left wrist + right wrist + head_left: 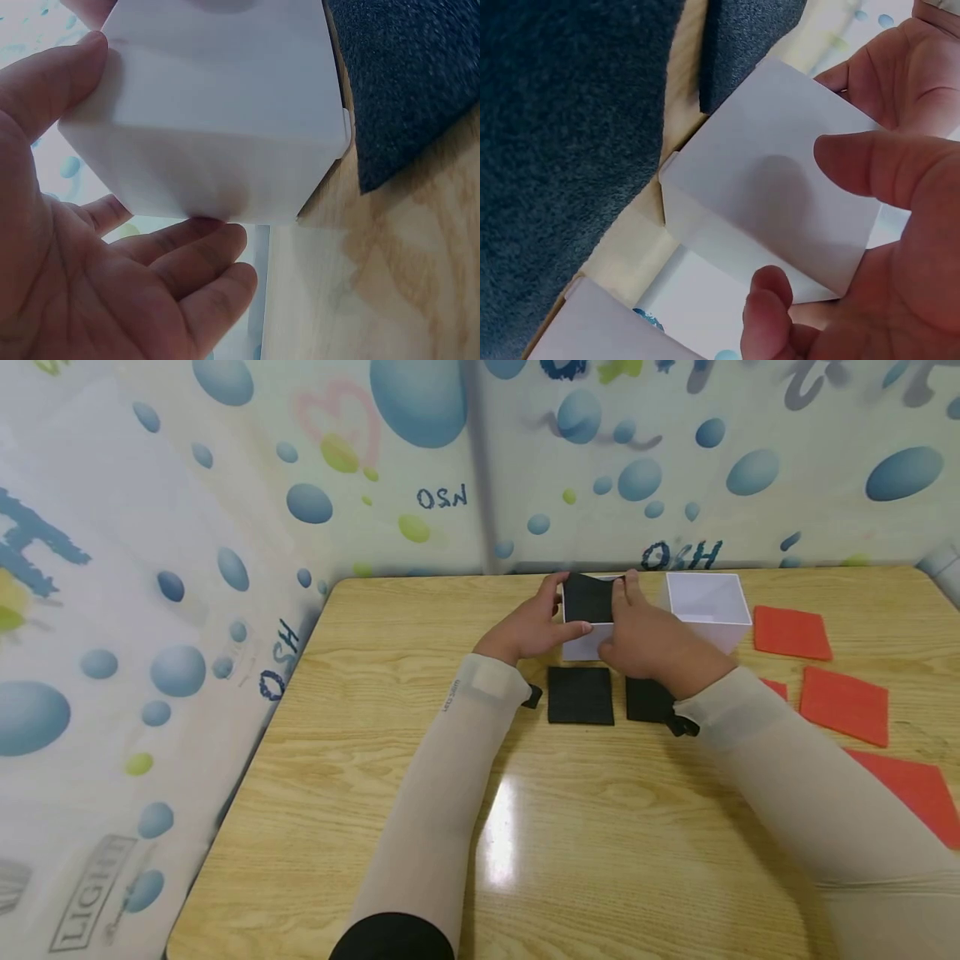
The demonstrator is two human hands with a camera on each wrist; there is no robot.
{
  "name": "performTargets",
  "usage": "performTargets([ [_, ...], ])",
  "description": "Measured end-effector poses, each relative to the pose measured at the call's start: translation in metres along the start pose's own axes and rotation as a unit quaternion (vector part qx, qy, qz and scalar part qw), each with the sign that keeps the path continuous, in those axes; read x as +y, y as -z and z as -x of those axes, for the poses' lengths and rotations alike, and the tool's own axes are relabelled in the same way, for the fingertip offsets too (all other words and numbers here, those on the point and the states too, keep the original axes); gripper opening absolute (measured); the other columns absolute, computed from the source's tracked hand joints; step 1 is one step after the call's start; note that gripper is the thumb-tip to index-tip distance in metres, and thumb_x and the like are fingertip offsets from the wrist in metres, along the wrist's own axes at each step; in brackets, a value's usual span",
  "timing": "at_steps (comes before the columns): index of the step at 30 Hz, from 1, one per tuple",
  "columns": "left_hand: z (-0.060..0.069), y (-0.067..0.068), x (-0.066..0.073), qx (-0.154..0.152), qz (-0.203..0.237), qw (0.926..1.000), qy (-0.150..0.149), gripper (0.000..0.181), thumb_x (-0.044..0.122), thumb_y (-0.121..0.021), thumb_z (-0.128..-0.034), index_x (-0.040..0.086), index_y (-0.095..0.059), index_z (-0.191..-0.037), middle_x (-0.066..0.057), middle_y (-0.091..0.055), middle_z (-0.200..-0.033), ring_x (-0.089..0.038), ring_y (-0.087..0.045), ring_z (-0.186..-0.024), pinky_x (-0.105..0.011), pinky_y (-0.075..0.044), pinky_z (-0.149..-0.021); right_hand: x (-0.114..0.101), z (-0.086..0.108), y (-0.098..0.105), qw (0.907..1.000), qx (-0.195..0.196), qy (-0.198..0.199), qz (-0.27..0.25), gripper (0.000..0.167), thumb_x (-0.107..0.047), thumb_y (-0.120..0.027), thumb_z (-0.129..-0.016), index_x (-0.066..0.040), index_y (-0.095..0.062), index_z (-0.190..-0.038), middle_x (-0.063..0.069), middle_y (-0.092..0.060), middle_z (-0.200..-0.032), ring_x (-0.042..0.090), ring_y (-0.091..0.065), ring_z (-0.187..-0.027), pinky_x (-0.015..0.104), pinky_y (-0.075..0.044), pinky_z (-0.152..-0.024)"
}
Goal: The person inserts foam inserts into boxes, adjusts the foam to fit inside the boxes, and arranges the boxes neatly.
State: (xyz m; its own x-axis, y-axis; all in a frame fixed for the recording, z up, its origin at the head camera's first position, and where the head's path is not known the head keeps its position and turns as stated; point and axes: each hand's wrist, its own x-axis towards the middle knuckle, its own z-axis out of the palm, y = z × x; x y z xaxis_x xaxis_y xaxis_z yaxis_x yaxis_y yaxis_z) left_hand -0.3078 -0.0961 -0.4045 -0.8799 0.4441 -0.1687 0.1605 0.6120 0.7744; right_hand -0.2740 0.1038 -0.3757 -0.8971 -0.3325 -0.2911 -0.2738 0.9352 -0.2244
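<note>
A small white box (582, 647) stands near the table's far edge between my hands. A black felt-like square (588, 598) lies over its opening, slightly bowed within the rim. My left hand (527, 625) holds the box's left side, with the thumb at the front; fingers touch the side wall in the left wrist view. At the other side, my right hand (654, 639) grips the box. Its fingertips rest at the square's right edge, and its thumb (862, 165) lies toward the front wall. Two more black squares (581, 696) lie in front, the right one partly hidden by my wrist.
A second white box (716, 633), open at the top, stands just right of my right hand. Several red squares (792, 632) lie along the table's right side, some partly behind my right arm. A patterned cloth wall (495, 493) rises directly behind the table.
</note>
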Motion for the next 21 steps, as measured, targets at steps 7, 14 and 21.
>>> performTargets([
  [7, 0.000, 0.000, 0.000, 0.001, 0.002, 1.0000, 0.001, 0.098, 0.044, -0.070, -0.1011, 0.019, -0.004, -0.170, -0.009, -0.028, -0.173, -0.023, -0.031, -0.159, -0.040, -0.033, -0.126, 0.002, -0.001, -0.004, 0.9996, 0.013, 0.009, 0.022, 0.094, -0.026, -0.056, -0.103, 0.016, 0.006, -0.160, 0.033, 0.021, -0.168, 0.050, -0.059, -0.130, 0.053, -0.055, -0.090],
  [14, 0.002, 0.001, 0.000, 0.002, 0.003, 1.0000, 0.000, 0.099, 0.044, -0.070, -0.1008, 0.018, -0.004, -0.170, -0.010, -0.028, -0.173, -0.023, -0.031, -0.159, -0.042, -0.033, -0.126, -0.001, 0.002, -0.002, 0.9993, 0.027, 0.008, 0.026, 0.094, -0.026, -0.056, -0.101, 0.014, 0.004, -0.161, 0.032, 0.016, -0.170, 0.048, -0.068, -0.106, 0.052, -0.055, -0.079],
  [21, 0.001, 0.001, -0.001, 0.000, 0.002, 1.0000, 0.000, 0.097, 0.044, -0.069, -0.1018, 0.020, -0.003, -0.170, -0.011, -0.028, -0.173, -0.025, -0.030, -0.159, -0.042, -0.033, -0.126, -0.017, 0.013, 0.006, 0.9940, 0.100, 0.019, 0.040, 0.088, -0.027, -0.056, -0.101, 0.009, -0.008, -0.165, 0.029, -0.004, -0.174, 0.058, -0.030, -0.148, 0.069, -0.035, -0.116],
])
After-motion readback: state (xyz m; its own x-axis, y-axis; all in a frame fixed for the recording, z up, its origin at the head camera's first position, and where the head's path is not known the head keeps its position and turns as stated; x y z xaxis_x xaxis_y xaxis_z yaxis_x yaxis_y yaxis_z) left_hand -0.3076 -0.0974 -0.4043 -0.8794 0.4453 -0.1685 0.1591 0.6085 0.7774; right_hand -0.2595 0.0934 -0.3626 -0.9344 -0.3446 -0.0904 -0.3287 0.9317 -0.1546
